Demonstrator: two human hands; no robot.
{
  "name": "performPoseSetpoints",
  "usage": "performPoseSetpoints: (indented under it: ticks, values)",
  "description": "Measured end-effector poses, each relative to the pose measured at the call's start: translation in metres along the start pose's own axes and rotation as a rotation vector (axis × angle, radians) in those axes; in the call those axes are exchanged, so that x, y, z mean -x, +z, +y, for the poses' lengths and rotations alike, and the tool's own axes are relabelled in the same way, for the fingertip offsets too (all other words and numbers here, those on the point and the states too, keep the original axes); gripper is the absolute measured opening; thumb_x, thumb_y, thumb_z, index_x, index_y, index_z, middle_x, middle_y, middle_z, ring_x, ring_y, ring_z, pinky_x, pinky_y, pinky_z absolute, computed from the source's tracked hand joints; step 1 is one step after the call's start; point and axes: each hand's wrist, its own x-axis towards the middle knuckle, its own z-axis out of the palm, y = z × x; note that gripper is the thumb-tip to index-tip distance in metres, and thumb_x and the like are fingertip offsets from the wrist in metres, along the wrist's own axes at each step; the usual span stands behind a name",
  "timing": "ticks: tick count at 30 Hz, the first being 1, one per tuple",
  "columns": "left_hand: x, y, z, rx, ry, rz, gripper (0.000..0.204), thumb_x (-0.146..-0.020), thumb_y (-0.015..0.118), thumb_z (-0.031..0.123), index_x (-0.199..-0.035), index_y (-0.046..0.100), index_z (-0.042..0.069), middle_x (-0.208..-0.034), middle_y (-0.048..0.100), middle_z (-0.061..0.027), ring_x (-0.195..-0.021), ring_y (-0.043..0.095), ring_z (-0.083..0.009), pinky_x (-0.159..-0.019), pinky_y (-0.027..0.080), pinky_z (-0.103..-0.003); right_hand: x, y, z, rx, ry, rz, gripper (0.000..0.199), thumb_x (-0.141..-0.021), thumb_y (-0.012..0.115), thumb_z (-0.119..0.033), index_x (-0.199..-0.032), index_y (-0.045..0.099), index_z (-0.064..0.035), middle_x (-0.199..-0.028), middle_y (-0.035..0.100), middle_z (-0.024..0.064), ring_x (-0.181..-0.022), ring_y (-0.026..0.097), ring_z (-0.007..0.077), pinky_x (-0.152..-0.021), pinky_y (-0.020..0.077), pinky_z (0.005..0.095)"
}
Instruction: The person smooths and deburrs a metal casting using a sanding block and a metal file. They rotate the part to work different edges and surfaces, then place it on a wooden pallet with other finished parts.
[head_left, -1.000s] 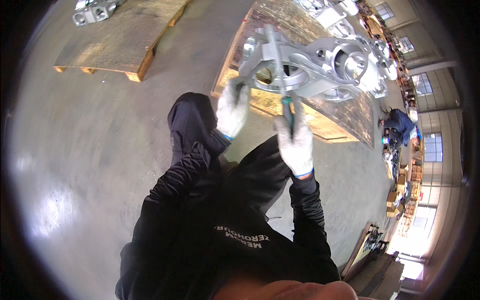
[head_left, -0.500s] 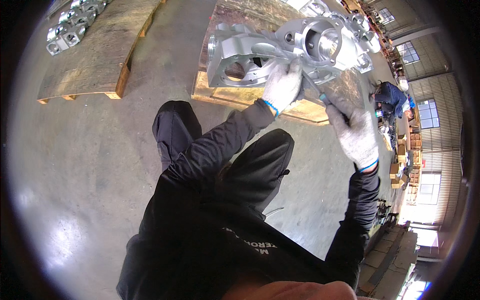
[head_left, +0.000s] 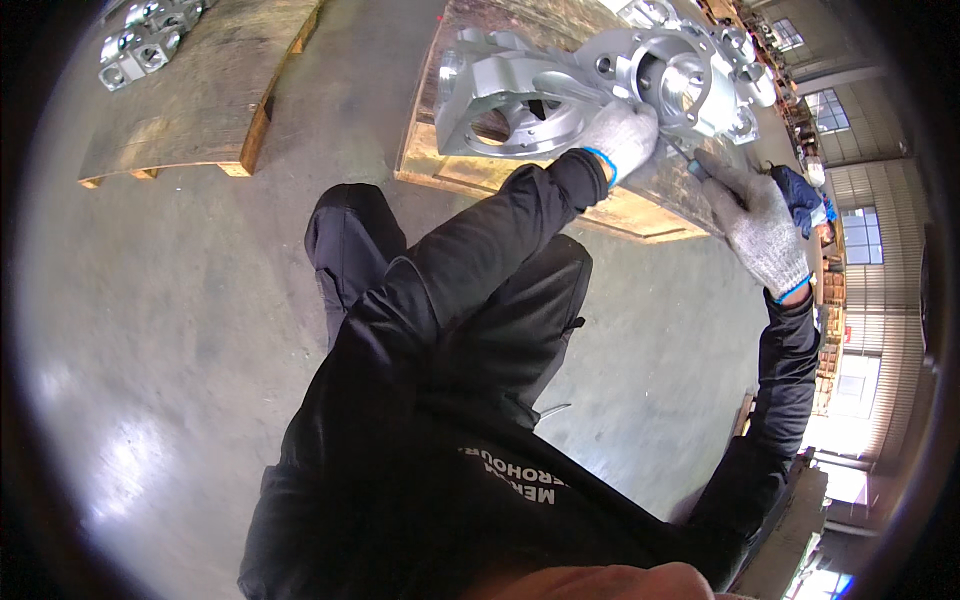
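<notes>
A large silvery metal casting (head_left: 510, 100) with round bored openings lies on a wooden pallet (head_left: 450, 172) in front of me. My right hand (head_left: 755, 225), in a greyish-white knit glove, grips a thin metal hand tool by its teal handle (head_left: 697, 169). Its shaft slants up and left toward the casting's ring-shaped end (head_left: 672, 82). At the shaft's front end, my left hand (head_left: 622, 138), gloved alike, has its fingers closed and rests against the casting's near side. The tool's tip is hidden by the left hand, so its exact kind cannot be told.
Another wooden pallet (head_left: 190, 110) at the far left bears smaller metal castings (head_left: 140, 55). More castings (head_left: 745, 70) crowd behind the large one. On the right, a person in dark blue (head_left: 797, 198) is bent over near stacked goods along the wall. Grey concrete floor (head_left: 190, 300) surrounds the pallets.
Both hands have shifted right with the tool, the left from the casting's middle toward its ring-shaped end. The casting and pallet appear slightly higher and further right in view.
</notes>
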Motion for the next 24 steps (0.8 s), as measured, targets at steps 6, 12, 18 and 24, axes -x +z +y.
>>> performPoseSetpoints:
  ticks: [6,12,18,24]
  values:
    - [0.015,0.006,0.012,0.621,-0.639,0.039,0.057,-0.106,0.044,0.039,-0.084,0.067,-0.008,-0.072,0.064,-0.0310,-0.077,0.070,-0.0449,-0.072,0.051,-0.054,0.000,0.002,-0.002,0.043,0.027,-0.059,0.038,-0.099,0.061,-0.013,-0.133,0.066,0.0040,-0.082,0.063,0.0104,-0.073,0.056,0.0132,-0.067,0.0433,0.0285]
    - [-0.004,0.006,-0.006,0.395,-0.256,-0.001,0.029,-0.104,0.041,0.016,-0.099,0.062,-0.004,-0.084,0.066,-0.0286,-0.084,0.067,-0.0478,-0.074,0.051,-0.055,-0.002,0.003,-0.020,0.129,-0.137,0.129,0.032,-0.097,0.063,-0.006,-0.128,0.070,0.0017,-0.101,0.075,0.0158,-0.096,0.072,0.0183,-0.083,0.0552,0.0285]
    - [0.025,-0.048,0.004,0.705,-0.396,-0.032,0.051,-0.110,0.039,0.040,-0.093,0.066,0.000,-0.071,0.065,-0.0200,-0.067,0.067,-0.0367,-0.064,0.052,-0.048,-0.020,0.009,-0.067,0.179,-0.310,0.310,0.025,-0.094,0.064,0.000,-0.117,0.074,0.0009,-0.109,0.077,0.0164,-0.082,0.076,0.0200,-0.069,0.0580,0.0302]
    - [0.057,-0.118,0.005,0.224,-0.074,0.262,0.030,-0.104,0.062,0.036,-0.107,0.069,0.006,-0.077,0.070,-0.0104,-0.067,0.067,-0.0268,-0.059,0.052,-0.038,-0.116,0.027,-0.028,0.377,-0.266,0.320,0.027,-0.093,0.063,-0.025,-0.101,0.079,-0.0057,-0.092,0.074,0.0208,-0.086,0.075,0.0334,-0.077,0.0577,0.0403]
